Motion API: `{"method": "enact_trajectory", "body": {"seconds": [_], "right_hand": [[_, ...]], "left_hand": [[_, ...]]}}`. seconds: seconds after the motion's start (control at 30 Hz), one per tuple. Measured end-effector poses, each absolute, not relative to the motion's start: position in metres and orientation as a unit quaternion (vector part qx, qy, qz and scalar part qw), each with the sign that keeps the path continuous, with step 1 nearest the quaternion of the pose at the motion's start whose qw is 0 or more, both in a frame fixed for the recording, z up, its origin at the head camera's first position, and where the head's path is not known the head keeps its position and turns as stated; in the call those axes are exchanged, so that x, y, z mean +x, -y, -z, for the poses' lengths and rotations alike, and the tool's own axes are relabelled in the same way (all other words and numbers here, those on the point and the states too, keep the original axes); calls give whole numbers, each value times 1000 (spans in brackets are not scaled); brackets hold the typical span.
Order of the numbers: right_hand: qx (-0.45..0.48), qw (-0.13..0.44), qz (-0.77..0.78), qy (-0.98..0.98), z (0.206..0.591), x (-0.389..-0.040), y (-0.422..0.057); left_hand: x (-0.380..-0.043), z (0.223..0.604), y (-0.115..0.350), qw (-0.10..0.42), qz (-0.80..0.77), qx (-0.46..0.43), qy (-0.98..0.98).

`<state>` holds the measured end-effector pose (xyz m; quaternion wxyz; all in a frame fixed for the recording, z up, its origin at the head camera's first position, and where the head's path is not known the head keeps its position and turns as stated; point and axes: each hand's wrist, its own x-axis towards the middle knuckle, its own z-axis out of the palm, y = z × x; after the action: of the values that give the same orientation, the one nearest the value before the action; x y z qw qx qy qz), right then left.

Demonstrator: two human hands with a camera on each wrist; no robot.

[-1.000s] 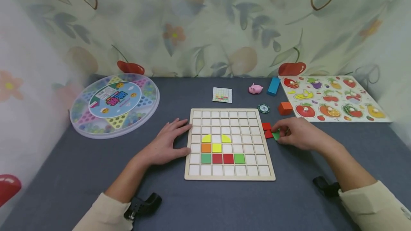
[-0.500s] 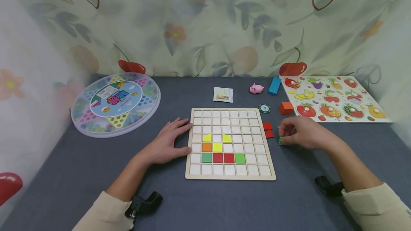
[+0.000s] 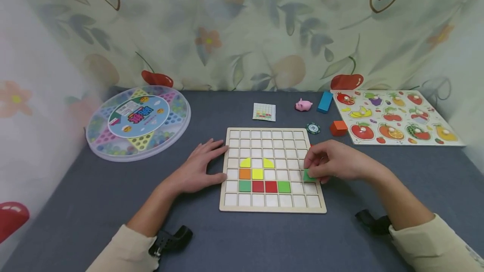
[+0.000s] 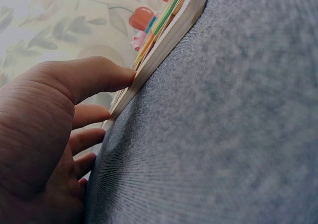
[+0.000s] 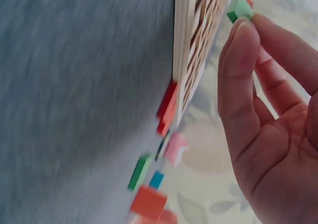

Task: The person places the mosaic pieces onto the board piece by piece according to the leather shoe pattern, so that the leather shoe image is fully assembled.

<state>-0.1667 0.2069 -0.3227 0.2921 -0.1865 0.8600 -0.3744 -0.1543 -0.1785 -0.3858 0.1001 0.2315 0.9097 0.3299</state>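
Note:
A wooden grid board (image 3: 272,210) lies flat on the table, with yellow, orange, red and green tiles in several of its cells. At the board's left edge rests my left hand (image 3: 198,168), thumb and fingertips touching the rim, fingers fairly straight. Between thumb and fingertips my right hand (image 3: 340,162) pinches a green tile (image 3: 308,176), held over the board's right side. The right wrist view shows that tile (image 5: 239,7) raised above the grid. Two red tiles (image 5: 168,105) lie beside the board, mostly hidden by the right hand in the head view.
Another green tile (image 5: 140,172) lies on the table. Behind the board are a small pattern card (image 3: 264,112), a pink pig (image 3: 303,105), a blue block (image 3: 324,102), a chip (image 3: 313,128) and an orange block (image 3: 338,128). A fruit puzzle (image 3: 401,116) and a round game box (image 3: 138,123) flank them.
My right hand has picked up a green tile from the table right of the board and carried it left over the board's right columns. My left hand stays at the rim.

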Motion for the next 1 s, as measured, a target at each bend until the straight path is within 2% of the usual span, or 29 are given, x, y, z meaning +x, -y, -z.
{"method": "enact_trajectory", "body": {"seconds": [0.17,0.3,0.7,1.0], "right_hand": [[-203,319,375,-846,328,-163,-191],[-212,318,359,-851,333,-161,-182],[-233,251,277,-898,332,-155,-173],[-225,219,292,-903,326,-157,-200]], "left_hand": [[-154,387,178,100,-332,230,-909],[-155,387,178,99,-332,232,-909],[-154,386,179,101,-332,229,-909],[-154,387,179,103,-332,228,-910]]}}
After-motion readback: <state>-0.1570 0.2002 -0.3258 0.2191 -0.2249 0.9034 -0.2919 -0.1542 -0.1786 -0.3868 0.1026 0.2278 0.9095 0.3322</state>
